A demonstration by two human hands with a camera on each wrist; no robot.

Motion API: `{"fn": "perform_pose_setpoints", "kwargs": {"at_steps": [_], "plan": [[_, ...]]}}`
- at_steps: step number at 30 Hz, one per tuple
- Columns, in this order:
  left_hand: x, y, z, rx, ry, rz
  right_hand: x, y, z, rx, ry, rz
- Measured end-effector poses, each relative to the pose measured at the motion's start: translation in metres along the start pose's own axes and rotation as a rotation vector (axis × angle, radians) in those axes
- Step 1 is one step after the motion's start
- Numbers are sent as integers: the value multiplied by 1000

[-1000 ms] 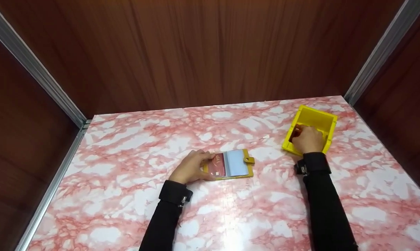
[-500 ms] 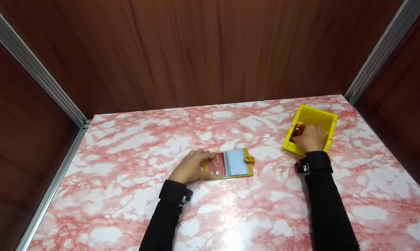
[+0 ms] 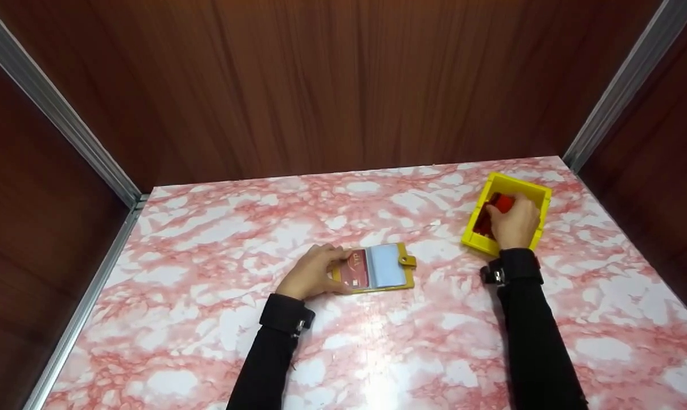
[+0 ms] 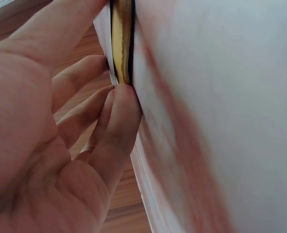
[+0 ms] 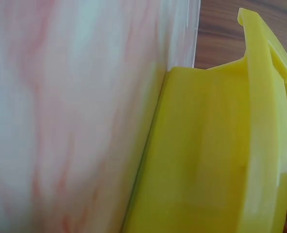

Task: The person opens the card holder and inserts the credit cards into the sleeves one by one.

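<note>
Mustard-yellow card wallet with clear plastic sleeves: laid open and flat on the pink-and-white marbled tabletop, its snap strap pointed rightward; a dark red printed card is seen in the left-side sleeve, a pale sleeve on the right.
Wallet's hold: its left edge is gripped by the left hand, presumably so that it is kept from sliding or folding shut while both sleeves are left exposed.
Left fingers: curled at the far edge, with the thumb set against the near one; the wallet is pinched between them.
Yellow plastic bin: stood near the tabletop's far right corner, apparently placed there for easy reach.
Right hand: lowered into the bin, a bright red card-like piece being pinched between thumb and fingers; in the right wrist view the grip is hidden by the bin's wall.
Arms: both are extended forward in black sleeves, the left angled inward, the right nearly straight.
</note>
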State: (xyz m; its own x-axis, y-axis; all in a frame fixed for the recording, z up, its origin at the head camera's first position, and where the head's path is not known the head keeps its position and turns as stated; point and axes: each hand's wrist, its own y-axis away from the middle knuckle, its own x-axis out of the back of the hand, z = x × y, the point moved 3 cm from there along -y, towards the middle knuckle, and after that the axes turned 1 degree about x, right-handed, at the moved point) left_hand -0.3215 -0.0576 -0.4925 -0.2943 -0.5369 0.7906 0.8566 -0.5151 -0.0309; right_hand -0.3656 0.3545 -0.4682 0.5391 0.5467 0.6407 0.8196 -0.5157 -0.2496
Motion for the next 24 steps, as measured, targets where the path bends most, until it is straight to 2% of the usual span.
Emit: {"fn": "perform_pose_setpoints", "kwargs": {"at_steps": [10, 17, 24], "plan": [[0, 1, 1, -4, 20, -11, -3, 1, -5, 111, -5, 71], [0, 0, 1, 10, 17, -4, -1, 0, -5, 87, -77, 113], [0, -1, 1, 20, 18, -7, 3, -2, -7, 44, -231, 239]]}}
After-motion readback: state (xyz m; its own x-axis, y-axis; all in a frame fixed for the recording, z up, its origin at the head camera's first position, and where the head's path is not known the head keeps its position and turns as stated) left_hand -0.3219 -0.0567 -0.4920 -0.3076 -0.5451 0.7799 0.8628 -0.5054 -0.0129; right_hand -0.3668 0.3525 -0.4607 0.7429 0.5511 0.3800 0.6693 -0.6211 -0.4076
